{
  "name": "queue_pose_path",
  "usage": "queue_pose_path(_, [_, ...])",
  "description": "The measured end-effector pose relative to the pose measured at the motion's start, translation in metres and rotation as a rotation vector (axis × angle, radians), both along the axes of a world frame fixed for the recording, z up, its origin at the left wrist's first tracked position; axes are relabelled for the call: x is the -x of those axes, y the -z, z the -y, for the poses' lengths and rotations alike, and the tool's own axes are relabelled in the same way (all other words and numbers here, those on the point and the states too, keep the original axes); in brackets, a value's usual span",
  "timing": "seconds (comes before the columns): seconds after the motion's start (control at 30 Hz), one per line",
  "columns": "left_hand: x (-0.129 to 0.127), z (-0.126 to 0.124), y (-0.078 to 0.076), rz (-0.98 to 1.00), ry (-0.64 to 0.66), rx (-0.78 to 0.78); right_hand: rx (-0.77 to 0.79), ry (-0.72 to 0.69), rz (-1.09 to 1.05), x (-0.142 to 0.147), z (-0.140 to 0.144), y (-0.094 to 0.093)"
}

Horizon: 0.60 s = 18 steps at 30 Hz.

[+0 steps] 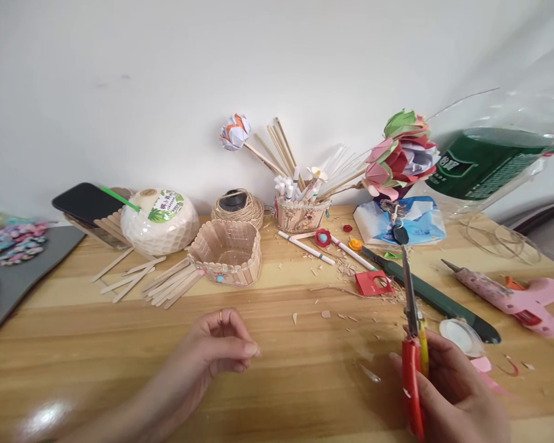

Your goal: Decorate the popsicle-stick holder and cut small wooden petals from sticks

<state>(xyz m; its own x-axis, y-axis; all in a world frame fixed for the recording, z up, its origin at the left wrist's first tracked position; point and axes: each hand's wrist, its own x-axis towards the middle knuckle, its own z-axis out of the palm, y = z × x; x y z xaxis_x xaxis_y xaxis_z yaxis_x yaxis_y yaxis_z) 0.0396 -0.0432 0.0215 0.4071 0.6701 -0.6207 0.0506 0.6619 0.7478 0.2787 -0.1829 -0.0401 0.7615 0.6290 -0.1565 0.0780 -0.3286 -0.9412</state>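
Over the front of the wooden table, my left hand (221,344) is closed in a pinch, thumb against the fingers. Whatever it may hold is too small or hidden to make out. My right hand (457,387) grips a pair of scissors (412,357) with a red handle and a yellow part, blades pointing away from me and nearly together. Just beyond the blades lie a dark green craft knife (436,295) and a punched piece of red paper (373,283). Farther from my left hand stands a small box made of craft sticks (228,252), trimmed with a bead strip and a blue bead.
Loose craft sticks (173,283) lie beside a wrapped coconut (159,221). Behind are a twine roll (244,209), a decorated pen holder (301,215), paper flowers (401,157) and a tissue pack (420,221). A pink glue gun (512,298) and large bottle (489,163) occupy the right.
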Motion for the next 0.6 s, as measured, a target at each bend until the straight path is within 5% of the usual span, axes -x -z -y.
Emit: queue_pose_path(0.6, [-0.009, 0.005, 0.01, 0.074, 0.164, 0.041, -0.025, 0.062, -0.03, -0.001, 0.0, -0.001])
